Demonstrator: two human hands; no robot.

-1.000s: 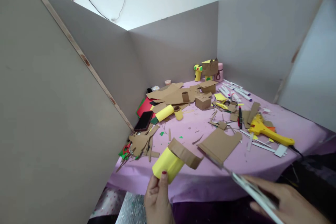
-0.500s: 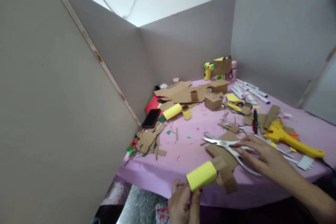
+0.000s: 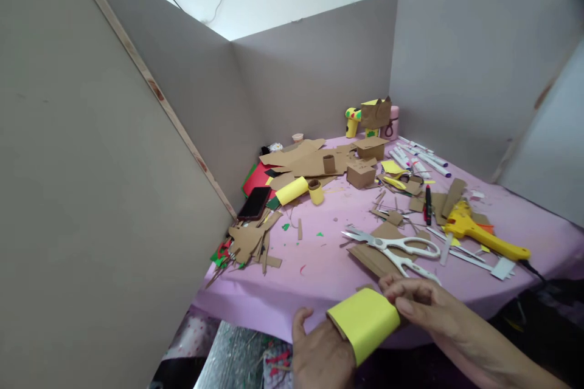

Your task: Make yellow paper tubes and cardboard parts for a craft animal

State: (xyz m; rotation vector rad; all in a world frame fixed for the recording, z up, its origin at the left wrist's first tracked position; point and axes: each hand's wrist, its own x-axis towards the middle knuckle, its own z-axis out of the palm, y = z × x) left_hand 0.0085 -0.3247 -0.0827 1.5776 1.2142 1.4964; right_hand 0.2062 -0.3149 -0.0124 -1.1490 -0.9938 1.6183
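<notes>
A yellow paper-covered cardboard tube [image 3: 365,321] is near the table's front edge. My left hand [image 3: 323,349] holds it from the lower left, with some fingers hidden inside the tube. At its right end my right hand [image 3: 417,304] has bent fingers at the rim; what they pinch, if anything, is hidden. White-handled scissors [image 3: 387,245] lie partly open on a brown cardboard piece [image 3: 376,260], just beyond my right hand.
On the purple cloth [image 3: 319,267] are a yellow glue gun [image 3: 486,234], white markers [image 3: 424,161], small cardboard boxes [image 3: 360,176], a phone [image 3: 254,203], another yellow tube [image 3: 292,191] and cardboard scraps [image 3: 249,242]. Grey panels [image 3: 314,73] stand behind.
My right hand has let go of the scissors and moved to the tube's right end. The tube is nearer the camera, with my left hand further into it. The view has shifted slightly.
</notes>
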